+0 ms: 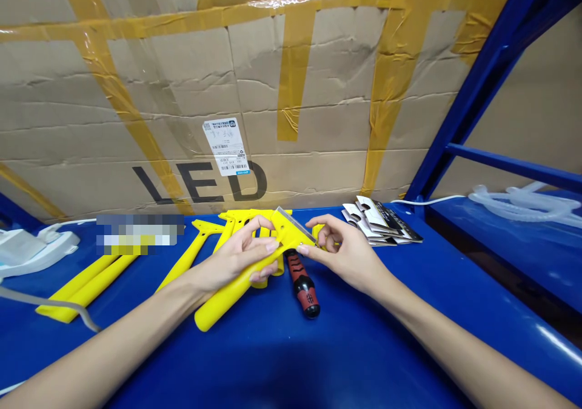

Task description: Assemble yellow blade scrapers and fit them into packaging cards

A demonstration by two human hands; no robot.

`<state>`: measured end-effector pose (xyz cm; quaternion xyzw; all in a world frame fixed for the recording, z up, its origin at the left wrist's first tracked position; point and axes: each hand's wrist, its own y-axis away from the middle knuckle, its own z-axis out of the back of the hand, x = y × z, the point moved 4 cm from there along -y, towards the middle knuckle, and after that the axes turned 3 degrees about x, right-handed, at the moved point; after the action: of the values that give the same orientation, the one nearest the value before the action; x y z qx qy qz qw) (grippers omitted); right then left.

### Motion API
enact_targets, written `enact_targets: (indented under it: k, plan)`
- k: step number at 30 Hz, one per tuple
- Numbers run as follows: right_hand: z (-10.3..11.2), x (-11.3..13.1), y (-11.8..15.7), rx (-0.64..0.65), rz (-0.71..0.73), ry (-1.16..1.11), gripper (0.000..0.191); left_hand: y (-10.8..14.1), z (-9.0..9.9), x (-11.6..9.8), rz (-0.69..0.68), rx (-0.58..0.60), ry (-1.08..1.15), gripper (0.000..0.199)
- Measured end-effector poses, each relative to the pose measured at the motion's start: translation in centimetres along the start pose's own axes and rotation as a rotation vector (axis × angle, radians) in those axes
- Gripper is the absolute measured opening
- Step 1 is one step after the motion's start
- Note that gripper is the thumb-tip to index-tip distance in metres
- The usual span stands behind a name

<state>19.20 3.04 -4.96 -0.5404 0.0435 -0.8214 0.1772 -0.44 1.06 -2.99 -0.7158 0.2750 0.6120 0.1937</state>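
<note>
The left hand [234, 259] clenched a yellow plastic scraper [231, 303], the right hand [350, 254] pinching its steel-edged head between fingertips, with a glossy blue metal shelf [273, 360] open below.

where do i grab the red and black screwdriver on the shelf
Take the screwdriver by its red and black handle, coming from above on the near side. It lies flat on the blue shelf with its butt end toward you and clear, while its front end passes under the yellow scraper.
</note>
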Motion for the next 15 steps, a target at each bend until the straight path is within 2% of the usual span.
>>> enact_targets:
  k: [2,4,6,9,11,15]
  plan:
    - [0.4,-0.2,0.0,-0.048,-0.002,-0.022,0.054,-0.1,0.3,0.1,0.005,-0.040,0.014,0.029]
    - [0.9,-0.6,-0.1,-0.051,-0.008,-0.007,0.040,-0.2,0.9,0.2,-0.011,-0.099,0.052,0.031]
    - [1.1,-0.7,-0.1,0.000,0.049,0.163,0.020,-0.3,1.7,0.2,-0.030,-0.174,0.111,0.036]
    - [0.6,-0.7,0.2,0.124,0.226,0.502,0.008,-0.4,2.6,0.4,-0.046,-0.248,0.169,0.042]
    - [0.1,-0.7,0.6,0.169,0.302,0.597,0.017,-0.4,2.7,0.5,-0.044,-0.250,0.171,0.041]
    - [-0.8,-0.7,0.9,0.233,0.322,0.672,0.024,-0.5,2.4,0.5,-0.055,-0.235,0.154,0.037]
